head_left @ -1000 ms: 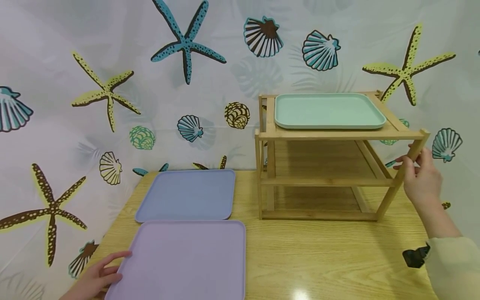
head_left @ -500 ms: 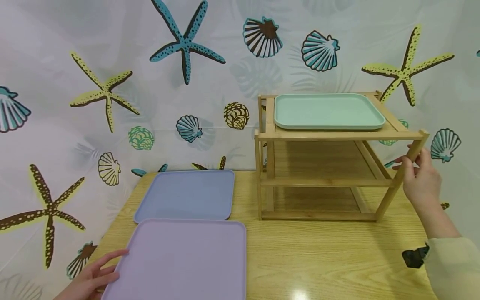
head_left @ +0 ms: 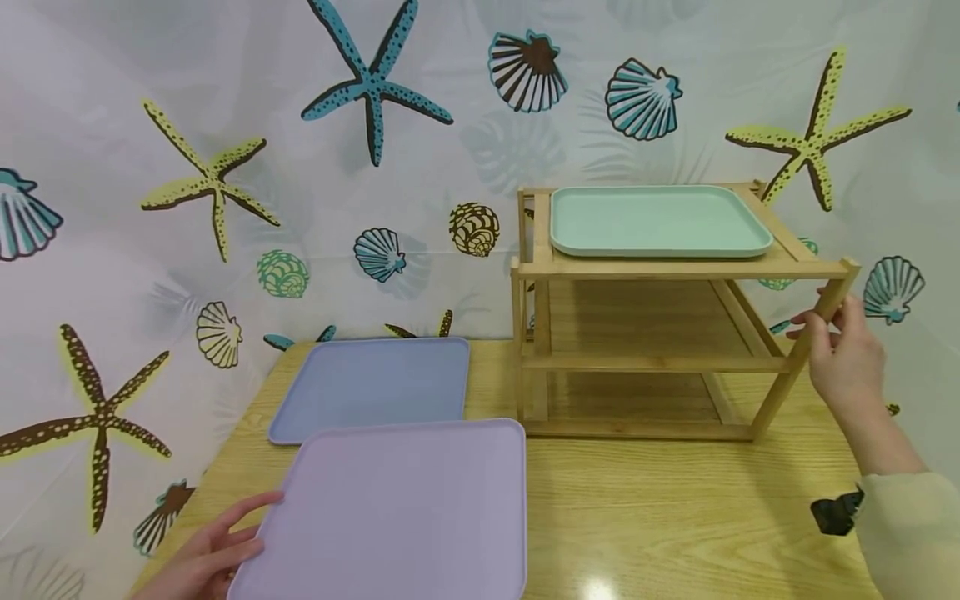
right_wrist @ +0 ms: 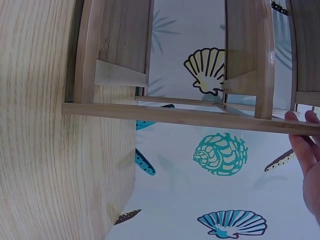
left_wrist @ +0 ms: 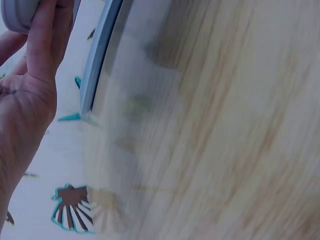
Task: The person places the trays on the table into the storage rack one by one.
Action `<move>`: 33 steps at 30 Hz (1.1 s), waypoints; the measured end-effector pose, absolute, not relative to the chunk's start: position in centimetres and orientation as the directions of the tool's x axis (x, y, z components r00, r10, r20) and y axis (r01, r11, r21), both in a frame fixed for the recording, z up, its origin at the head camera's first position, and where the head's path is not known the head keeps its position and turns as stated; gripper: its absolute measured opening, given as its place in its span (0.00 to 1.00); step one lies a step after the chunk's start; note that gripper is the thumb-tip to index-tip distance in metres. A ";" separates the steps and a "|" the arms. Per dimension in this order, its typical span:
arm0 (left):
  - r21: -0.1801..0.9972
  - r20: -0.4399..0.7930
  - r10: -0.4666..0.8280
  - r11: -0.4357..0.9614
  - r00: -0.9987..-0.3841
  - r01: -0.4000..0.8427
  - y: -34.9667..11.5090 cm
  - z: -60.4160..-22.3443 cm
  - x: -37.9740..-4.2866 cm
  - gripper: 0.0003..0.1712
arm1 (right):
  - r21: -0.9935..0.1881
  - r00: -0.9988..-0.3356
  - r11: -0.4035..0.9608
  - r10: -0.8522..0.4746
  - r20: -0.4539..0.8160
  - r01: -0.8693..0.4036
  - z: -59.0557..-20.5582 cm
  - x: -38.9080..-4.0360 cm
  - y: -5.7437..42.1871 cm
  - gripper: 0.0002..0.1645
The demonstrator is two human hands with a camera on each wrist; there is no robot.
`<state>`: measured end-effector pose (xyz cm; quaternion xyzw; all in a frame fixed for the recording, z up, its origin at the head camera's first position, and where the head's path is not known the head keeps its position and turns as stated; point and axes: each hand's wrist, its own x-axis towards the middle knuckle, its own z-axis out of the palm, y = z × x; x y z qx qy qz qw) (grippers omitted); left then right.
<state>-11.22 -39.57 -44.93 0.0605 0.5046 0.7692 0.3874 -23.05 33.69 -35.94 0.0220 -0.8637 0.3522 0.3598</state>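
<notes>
A lilac tray (head_left: 397, 508) is at the front left in the head view, raised off the table and overlapping the near edge of a blue tray. My left hand (head_left: 217, 550) holds it by its left edge; in the left wrist view that hand (left_wrist: 32, 85) grips a tray rim at the top left corner. On the right stands a tiered wooden rack (head_left: 652, 363). My right hand (head_left: 847, 354) grips the rack's front right post, and its fingers (right_wrist: 302, 150) show on that post in the right wrist view. A mint green tray (head_left: 660, 222) lies on the top shelf.
The blue tray (head_left: 375, 383) lies flat at the back left of the wooden table (head_left: 660, 517). A patterned cloth (head_left: 420, 67) with starfish and shells hangs behind and at the sides. The rack's two lower shelves face the front.
The lilac tray has risen off the table and shifted to the right with my left hand, now covering part of the blue tray's near edge. My right hand stays on the post.
</notes>
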 end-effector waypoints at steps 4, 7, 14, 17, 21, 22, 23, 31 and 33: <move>0.846 -0.203 0.698 -0.228 -0.687 -0.482 -37.4 -44.6 -11.3 0.30 | -0.592 -0.742 0.743 0.198 0.640 -0.313 -35.9 -23.1 34.0 0.19; 0.869 -0.165 0.700 -0.230 -0.695 -0.438 -35.8 -44.2 -11.2 0.31 | -0.602 -0.758 0.734 0.186 0.625 -0.316 -35.9 -23.1 34.2 0.19; 0.895 -0.099 0.698 -0.249 -0.709 -0.370 -32.0 -42.8 -10.5 0.30 | -0.620 -0.788 0.713 0.156 0.596 -0.328 -35.8 -23.0 34.4 0.20; 0.907 -0.092 0.689 -0.241 -0.719 -0.347 -30.3 -42.1 -10.4 0.29 | -0.624 -0.797 0.710 0.148 0.586 -0.327 -35.7 -23.0 34.5 0.20; 0.921 -0.076 0.671 -0.236 -0.738 -0.310 -27.9 -41.7 -10.5 0.29 | -0.619 -0.807 0.722 0.146 0.572 -0.309 -35.7 -22.9 34.6 0.20; 0.926 -0.077 0.661 -0.231 -0.746 -0.300 -27.3 -41.6 -10.5 0.28 | -0.618 -0.807 0.724 0.147 0.572 -0.306 -35.7 -22.9 34.6 0.20; 0.930 -0.074 0.652 -0.227 -0.754 -0.288 -26.7 -41.5 -10.5 0.28 | -0.617 -0.810 0.726 0.145 0.569 -0.303 -35.7 -22.9 34.6 0.20; 0.951 -0.025 0.580 -0.237 -0.814 -0.198 -22.1 -41.0 -10.9 0.26 | -0.616 -0.808 0.727 0.145 0.571 -0.304 -35.8 -22.8 34.7 0.21; 0.957 -0.028 0.554 -0.225 -0.832 -0.182 -21.0 -40.8 -11.0 0.26 | -0.615 -0.807 0.725 0.141 0.573 -0.310 -35.8 -22.8 34.7 0.21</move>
